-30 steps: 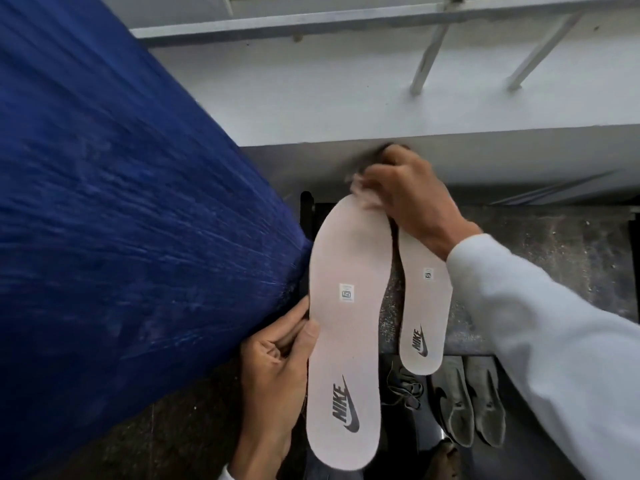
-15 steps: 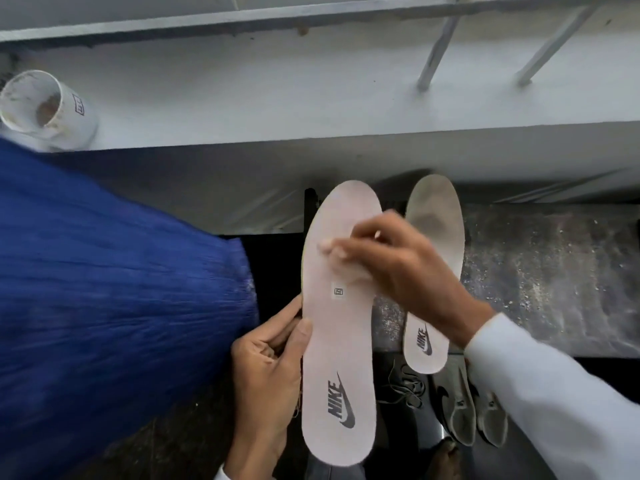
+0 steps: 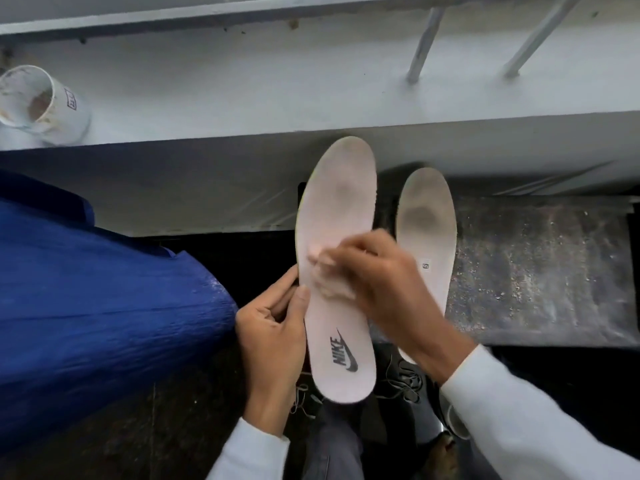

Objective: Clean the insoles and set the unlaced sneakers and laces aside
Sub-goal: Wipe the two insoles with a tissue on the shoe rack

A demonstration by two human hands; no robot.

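My left hand (image 3: 273, 330) grips the left edge of a pale pink Nike insole (image 3: 337, 202), held upright with its toe toward the white wall. My right hand (image 3: 388, 282) pinches a small pale wipe (image 3: 329, 285) and presses it on the middle of that insole; the motion is blurred. A second, dirtier insole (image 3: 427, 209) leans against the wall just to the right, its heel hidden behind my right wrist. Loose laces (image 3: 401, 379) lie on the dark floor below. A sneaker (image 3: 450, 420) shows partly under my right sleeve.
A stained white cup (image 3: 41, 105) lies on the white ledge (image 3: 311, 91) at the far left. Blue fabric (image 3: 104, 306) fills the left side. A speckled stone slab (image 3: 536, 271) is at the right, with railing bars (image 3: 422, 46) above.
My right hand has slid with the wipe from the insole's toe down to its middle. The blue fabric now fills less of the left side, uncovering the cup.
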